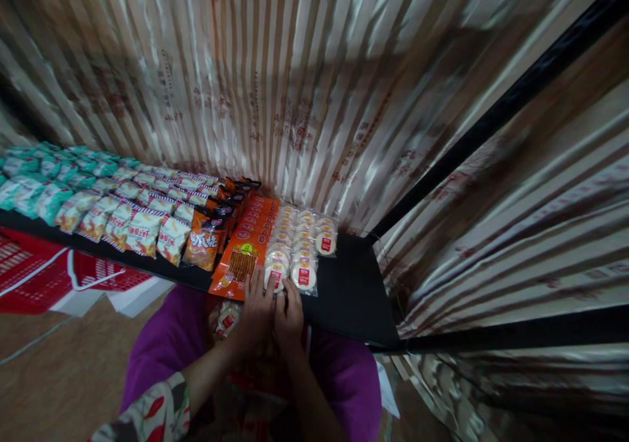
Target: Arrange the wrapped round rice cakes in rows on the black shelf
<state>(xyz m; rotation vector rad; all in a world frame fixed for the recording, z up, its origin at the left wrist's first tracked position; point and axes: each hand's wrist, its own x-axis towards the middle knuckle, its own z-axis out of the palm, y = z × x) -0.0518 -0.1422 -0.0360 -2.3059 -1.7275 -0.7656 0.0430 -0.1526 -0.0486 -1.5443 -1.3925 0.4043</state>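
Note:
Both my hands are together at the front edge of a black shelf [351, 291]. My left hand [256, 311] lies with its fingers stretched onto a clear packet of round white rice crackers [276, 273]. My right hand [289, 314] rests beside it, fingers curled at the edge of the same row of cracker packets [303, 276]. What the right fingers hold is hidden. To the left of the hands lies a row of orange snack packets [243, 258]. Another rice cracker packet [227, 319] lies on my lap, over purple trousers.
Rows of orange, red-white and teal snack bags [122, 213] fill the shelf to the left. A striped shiny curtain [295, 82] hangs behind the shelf and on the right. A red and white basket [44, 275] stands on the floor at the left.

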